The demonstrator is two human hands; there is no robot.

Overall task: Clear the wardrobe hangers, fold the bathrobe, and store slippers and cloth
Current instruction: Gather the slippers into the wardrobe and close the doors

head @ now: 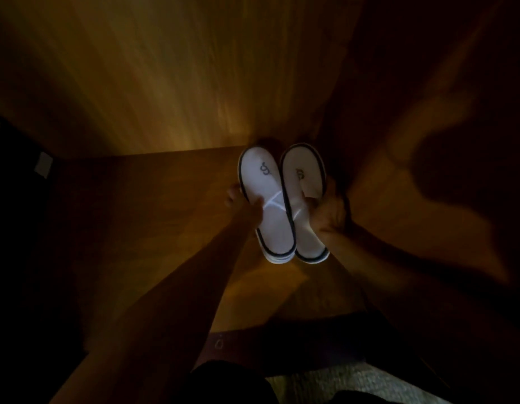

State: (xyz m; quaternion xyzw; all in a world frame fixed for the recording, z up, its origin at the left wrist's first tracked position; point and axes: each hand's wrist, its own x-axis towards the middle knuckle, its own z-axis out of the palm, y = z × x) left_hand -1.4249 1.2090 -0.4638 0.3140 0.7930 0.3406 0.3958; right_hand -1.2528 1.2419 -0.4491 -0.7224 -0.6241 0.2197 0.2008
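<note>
Two white slippers with dark trim and a small logo on the insole are held side by side over a dim wooden wardrobe shelf. My left hand grips the left slipper at its side, thumb on the insole. The right slipper is gripped by my right hand, fingers curled round its edge and strap. Both slippers point away from me, toes toward the back wall. Whether they touch the shelf I cannot tell. No bathrobe, hangers or cloth are in view.
The wooden back wall of the wardrobe rises behind the shelf, a side wall stands on the right. The shelf's front edge runs below my arms. Grey carpet shows at the bottom. Everything is very dark.
</note>
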